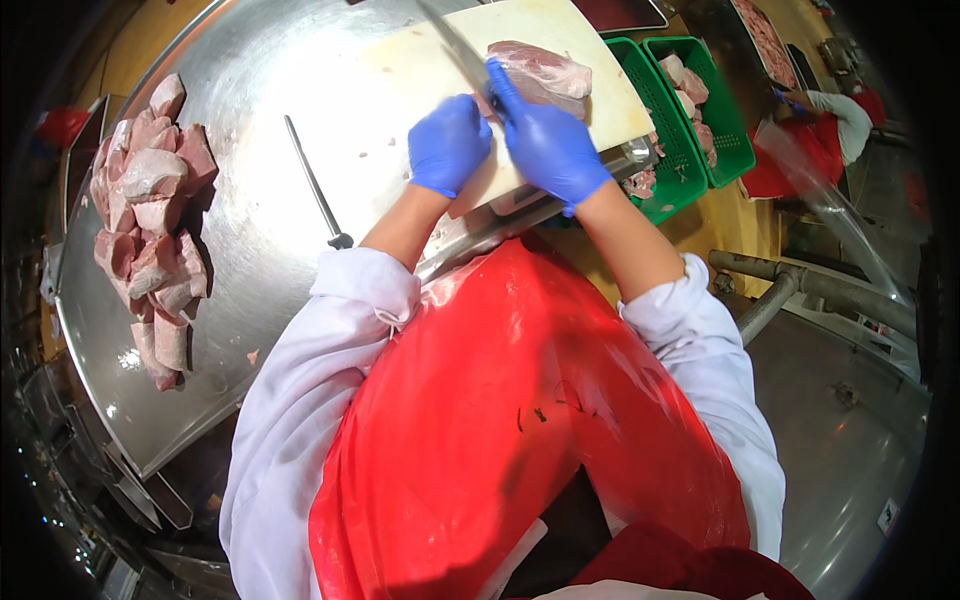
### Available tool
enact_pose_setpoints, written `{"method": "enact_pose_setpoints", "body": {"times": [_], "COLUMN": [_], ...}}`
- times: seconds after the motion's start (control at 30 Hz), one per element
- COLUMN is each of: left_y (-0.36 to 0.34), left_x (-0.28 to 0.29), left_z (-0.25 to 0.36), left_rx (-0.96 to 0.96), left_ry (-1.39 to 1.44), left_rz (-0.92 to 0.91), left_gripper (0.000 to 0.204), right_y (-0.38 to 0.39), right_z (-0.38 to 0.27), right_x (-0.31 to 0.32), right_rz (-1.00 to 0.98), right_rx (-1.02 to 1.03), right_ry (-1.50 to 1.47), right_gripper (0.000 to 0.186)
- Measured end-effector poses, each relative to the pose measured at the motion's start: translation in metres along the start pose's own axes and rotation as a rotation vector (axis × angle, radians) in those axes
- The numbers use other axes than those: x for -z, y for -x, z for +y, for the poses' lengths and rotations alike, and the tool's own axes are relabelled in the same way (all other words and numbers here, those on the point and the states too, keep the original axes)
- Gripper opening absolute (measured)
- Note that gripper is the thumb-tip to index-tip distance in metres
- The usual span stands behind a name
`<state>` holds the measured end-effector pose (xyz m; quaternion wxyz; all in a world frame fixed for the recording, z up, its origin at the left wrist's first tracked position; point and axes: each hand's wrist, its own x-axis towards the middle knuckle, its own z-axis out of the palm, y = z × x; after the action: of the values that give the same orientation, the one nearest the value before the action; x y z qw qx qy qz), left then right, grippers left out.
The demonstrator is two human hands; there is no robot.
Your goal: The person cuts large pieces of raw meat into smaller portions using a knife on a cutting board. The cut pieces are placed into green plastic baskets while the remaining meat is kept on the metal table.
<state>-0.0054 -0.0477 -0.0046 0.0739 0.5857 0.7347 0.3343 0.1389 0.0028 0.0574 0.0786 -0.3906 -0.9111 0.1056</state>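
Note:
My right hand (552, 142), in a blue glove, is wrapped around a knife, with a finger stretched along it. The knife's blade (452, 40) slants up and away to the left, over the white cutting board (625, 90). Just beyond the right hand, a large piece of raw meat (540, 75) lies on the board. My left hand (448, 147), also gloved in blue, is curled closed over the board, close beside the right. What its fingers hold, if anything, is hidden. A little reddish meat shows between the two hands.
On the steel table (240, 250), a pile of cut meat pieces (155, 215) sits at the left. A sharpening steel (315, 180) lies left of the board. Green crates (735, 150) holding meat stand at the right. Another person (815, 140) works at the far right.

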Motion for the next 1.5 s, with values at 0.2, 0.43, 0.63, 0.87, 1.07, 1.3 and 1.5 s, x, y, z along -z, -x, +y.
{"method": "enact_pose_setpoints", "body": {"times": [0.2, 0.43, 0.63, 0.87, 1.07, 1.3, 1.5], "left_y": [0.000, -0.025, -0.023, -0.095, -0.175, -0.181, -0.121], "left_x": [0.005, 0.016, 0.028, 0.040, -0.047, -0.015, -0.035], "left_z": [-0.010, -0.018, -0.035, 0.100, 0.182, -0.003, -0.025], "left_rx": [0.099, -0.010, -0.164, -0.019, -0.330, -0.001, 0.229], "left_ry": [-0.031, -0.042, 0.013, 0.512, 0.178, 0.295, 0.817], "left_rz": [-0.073, -0.027, -0.258, -0.359, -0.605, -0.500, -0.333], "left_gripper": [0.016, 0.029, 0.020, 0.022, 0.065, 0.047, 0.017], "right_y": [0.069, 0.197, 0.249, 0.259, 0.247, 0.202, 0.064], "right_z": [0.009, 0.094, 0.140, 0.166, 0.202, 0.212, 0.125], "right_x": [0.029, 0.086, 0.097, 0.076, 0.058, 0.015, -0.011], "right_rz": [-0.253, -0.296, -0.121, 0.261, 0.330, 0.276, 0.077], "right_rx": [0.106, 0.093, -0.419, -0.668, -0.588, -0.544, -0.267], "right_ry": [0.124, -0.040, -0.483, -0.867, -1.054, -1.379, -1.776], "right_gripper": [0.075, 0.079, 0.078, 0.078, 0.079, 0.065, 0.058]}}
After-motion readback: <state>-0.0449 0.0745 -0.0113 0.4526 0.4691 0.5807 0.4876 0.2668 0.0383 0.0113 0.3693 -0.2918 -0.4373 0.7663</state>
